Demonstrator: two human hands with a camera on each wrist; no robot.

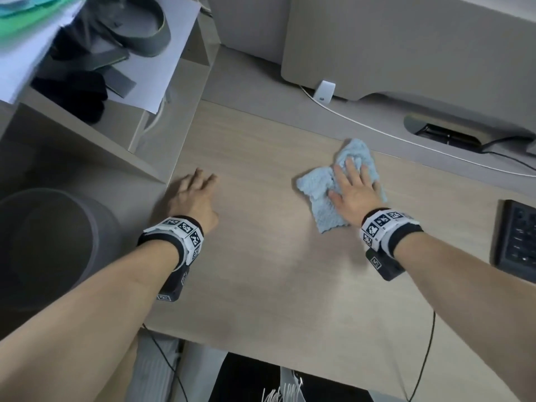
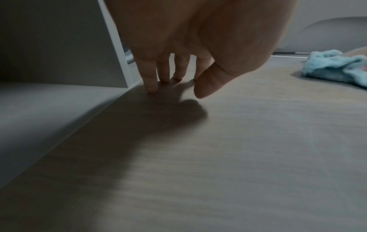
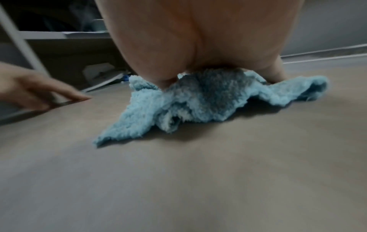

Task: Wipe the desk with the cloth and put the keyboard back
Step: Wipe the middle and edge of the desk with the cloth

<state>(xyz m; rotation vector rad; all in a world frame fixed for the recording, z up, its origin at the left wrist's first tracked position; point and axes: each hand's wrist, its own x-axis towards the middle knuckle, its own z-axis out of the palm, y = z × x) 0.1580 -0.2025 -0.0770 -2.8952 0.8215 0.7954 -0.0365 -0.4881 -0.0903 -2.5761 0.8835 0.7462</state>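
Pressing flat on the crumpled light blue cloth (image 1: 322, 187), the right hand (image 1: 352, 190) lies palm down with fingers spread and straight, gripping nothing; the cloth sits on the wooden desk (image 1: 261, 271), toward its far side; the left hand (image 1: 193, 195) rests its straightened fingertips (image 2: 152, 87) on the desk beside the shelf unit (image 1: 87, 140); the dark keyboard (image 1: 516, 239) lies at the desk's right edge, well apart from the cloth

Keyboard (image 1: 519, 239) cut off at the right edge — keys blurred; cloth (image 1: 327, 195) partly hidden under the right hand (image 1: 355, 190).
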